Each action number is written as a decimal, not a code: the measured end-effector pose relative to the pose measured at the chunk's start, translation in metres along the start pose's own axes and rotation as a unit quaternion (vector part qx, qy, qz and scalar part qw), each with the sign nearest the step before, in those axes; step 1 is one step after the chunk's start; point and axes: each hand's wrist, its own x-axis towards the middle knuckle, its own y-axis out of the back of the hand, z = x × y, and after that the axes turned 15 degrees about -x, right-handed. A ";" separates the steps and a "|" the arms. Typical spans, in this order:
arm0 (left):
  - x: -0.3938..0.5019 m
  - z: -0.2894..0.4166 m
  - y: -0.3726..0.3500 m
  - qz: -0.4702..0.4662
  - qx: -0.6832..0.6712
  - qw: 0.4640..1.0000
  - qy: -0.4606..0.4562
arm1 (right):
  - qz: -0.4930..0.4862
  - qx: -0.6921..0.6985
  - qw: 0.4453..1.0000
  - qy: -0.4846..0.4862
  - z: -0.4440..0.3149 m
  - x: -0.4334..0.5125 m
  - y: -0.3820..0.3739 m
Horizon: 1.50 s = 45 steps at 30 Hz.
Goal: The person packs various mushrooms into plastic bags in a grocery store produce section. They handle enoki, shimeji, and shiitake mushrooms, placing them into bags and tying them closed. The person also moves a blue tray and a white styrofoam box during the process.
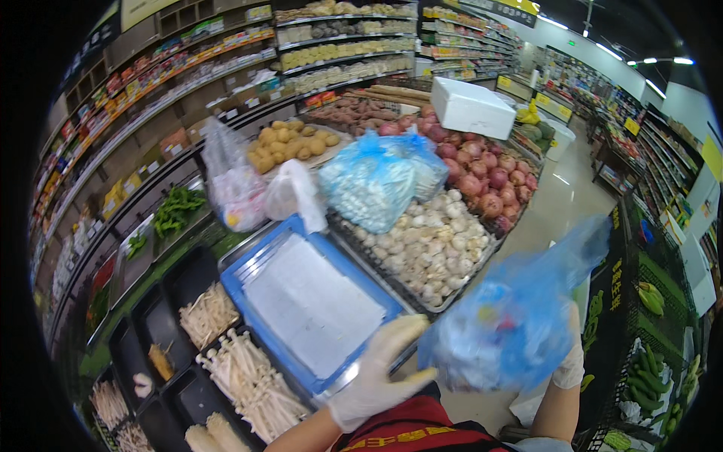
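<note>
A blue plastic bag (502, 327) hangs in front of me, blurred by motion, with pale and coloured contents only dimly visible. My right hand (569, 353), in a thin whitish glove, grips it at its right side; the fingers are partly hidden behind the plastic. On the bag's left is my left hand (384, 367), also gloved, with thumb and fingers spread and nothing between them. Its fingertips come close to the bag; whether they touch it I cannot tell. Beyond that hand lies a blue plastic tray (339, 288) lined with a white sheet (316, 302).
Garlic bulbs (435, 243) fill a crate, with a full blue bag (367, 181) on top. Red onions (486, 175), potatoes (291, 144) and a white foam box (473, 107) stand farther back. Enoki mushrooms (254, 378) lie in black trays at left. A vegetable stand (644, 361) borders the right.
</note>
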 end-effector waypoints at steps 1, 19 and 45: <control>0.005 -0.013 -0.002 0.045 -0.004 0.998 0.052 | 0.041 0.075 0.996 -0.036 0.015 0.018 0.017; 0.131 -0.157 -0.116 0.239 0.058 0.918 0.310 | -0.068 -0.124 0.985 -0.103 0.200 0.519 0.048; -0.062 -0.113 -0.076 0.518 -0.099 0.788 0.319 | -0.398 -0.569 0.718 0.043 0.186 0.398 0.077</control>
